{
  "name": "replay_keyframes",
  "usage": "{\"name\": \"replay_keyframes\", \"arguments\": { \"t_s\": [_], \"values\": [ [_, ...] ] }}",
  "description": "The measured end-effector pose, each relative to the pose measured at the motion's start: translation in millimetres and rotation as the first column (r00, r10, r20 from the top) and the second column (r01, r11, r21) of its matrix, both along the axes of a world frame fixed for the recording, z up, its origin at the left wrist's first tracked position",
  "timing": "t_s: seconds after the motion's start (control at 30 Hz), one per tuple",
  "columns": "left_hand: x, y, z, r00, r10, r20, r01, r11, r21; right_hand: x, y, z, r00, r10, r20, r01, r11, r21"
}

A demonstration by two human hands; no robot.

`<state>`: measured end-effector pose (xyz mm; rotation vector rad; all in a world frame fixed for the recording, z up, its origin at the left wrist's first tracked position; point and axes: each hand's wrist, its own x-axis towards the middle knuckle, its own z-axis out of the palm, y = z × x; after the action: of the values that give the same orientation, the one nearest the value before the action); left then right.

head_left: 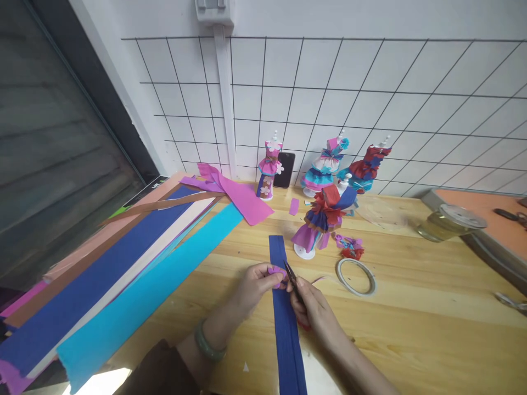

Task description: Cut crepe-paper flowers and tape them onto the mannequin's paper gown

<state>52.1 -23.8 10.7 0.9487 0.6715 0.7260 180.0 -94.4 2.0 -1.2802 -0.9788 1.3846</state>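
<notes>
My left hand (255,288) pinches a small piece of purple crepe paper (276,270) between thumb and fingers. Close beside it, my right hand (313,307) grips a pair of scissors (291,274), the dark blades pointing up and left near the purple paper. Whether the blades touch the paper I cannot tell. Under both hands a long dark blue crepe paper strip (288,340) runs toward the table's front edge. Just beyond the right hand stands a small dress form (325,216) in red, blue and purple paper ruffles on a white base.
Long crepe paper strips (152,280) in several colours lie at the left. Other dressed mini forms (325,167) and a phone (285,170) stand by the white tiled wall. A tape roll (356,277), paper scraps (349,246) and a clear tape spool (450,222) lie to the right.
</notes>
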Motion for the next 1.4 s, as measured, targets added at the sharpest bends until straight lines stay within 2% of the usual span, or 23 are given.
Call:
{"name": "replay_keyframes", "arguments": {
  "t_s": [0.27, 0.6, 0.83, 1.07, 1.4],
  "values": [
    [1.8, -2.4, 0.4, 1.000, -0.023, 0.005, 0.022, 0.999, 0.048, -6.9, -1.5, 9.8, 0.996, 0.041, 0.076, -0.045, 0.997, 0.055],
    [3.1, -3.0, 0.2, 0.999, -0.003, -0.033, 0.007, 0.994, 0.113, -9.4, -0.6, 10.4, 0.991, 0.048, 0.124, -0.056, 0.996, 0.064],
    [3.3, -3.4, 0.5, 1.000, -0.003, -0.008, 0.004, 0.998, 0.063, -9.2, 0.4, 8.0, 0.990, 0.035, 0.138, -0.047, 0.995, 0.086],
    [3.6, -4.6, 0.9, 0.999, -0.002, 0.033, 0.001, 1.000, 0.023, -9.4, -1.6, 4.4, 0.997, 0.018, 0.074, -0.021, 0.999, 0.044],
    [4.7, -5.0, 2.2, 1.000, 0.009, 0.030, -0.009, 1.000, 0.023, -10.0, 1.1, 9.9, 0.998, 0.008, 0.061, -0.010, 1.000, 0.027]
  ]
}}
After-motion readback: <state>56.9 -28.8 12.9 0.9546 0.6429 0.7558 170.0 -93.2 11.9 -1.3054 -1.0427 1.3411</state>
